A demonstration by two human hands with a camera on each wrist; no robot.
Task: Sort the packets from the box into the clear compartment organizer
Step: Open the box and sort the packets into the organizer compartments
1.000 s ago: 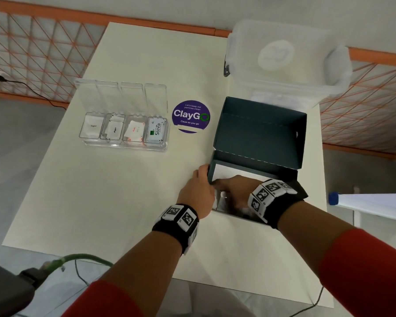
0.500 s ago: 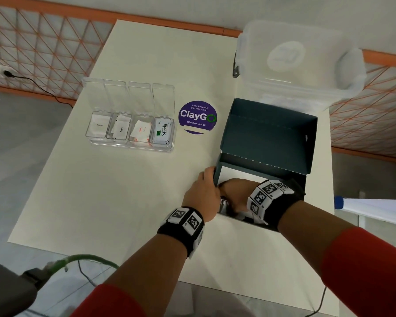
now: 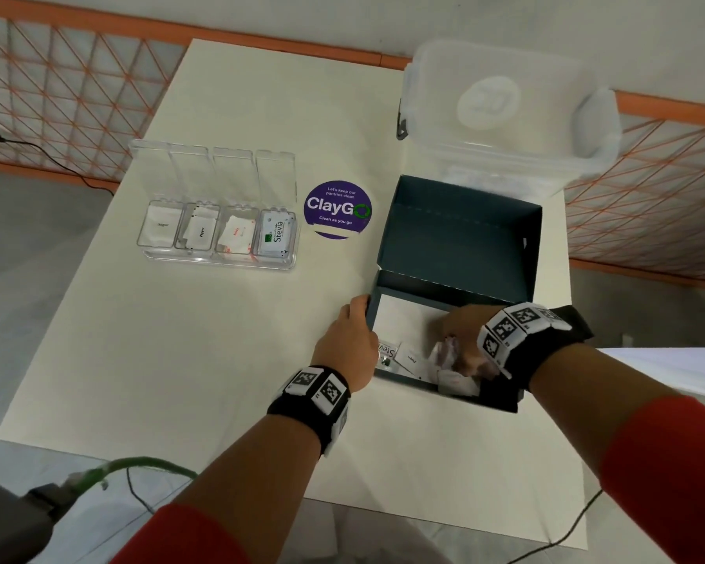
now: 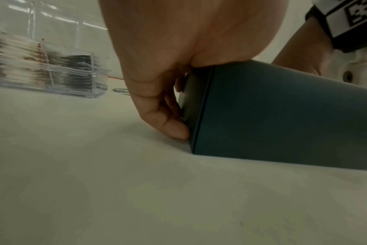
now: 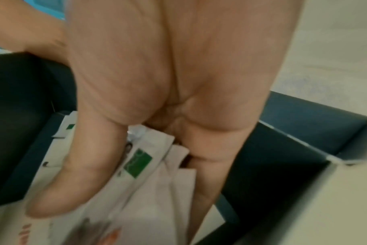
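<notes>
Shifted rightward inside the box (image 3: 456, 234), right hand (image 5: 157, 82) grasps packets (image 5: 149, 190) — left hand (image 4: 178, 58) grips its corner edge.

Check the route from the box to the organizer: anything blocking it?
Nothing visible blocks it. Bare table lies between the dark box and the clear organizer, whose four lids stand open. The ClayGo sticker lies flat.

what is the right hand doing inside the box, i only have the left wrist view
Observer: The right hand is down among loose packets; its thumb lies on top of them.
Operator: which packets
Observer: One under the thumb has a green square logo; the head view shows a Stevia packet by the near left corner.
Operator: organizer filled yet
Observer: All four compartments of the clear organizer already hold packets, lids up.
</notes>
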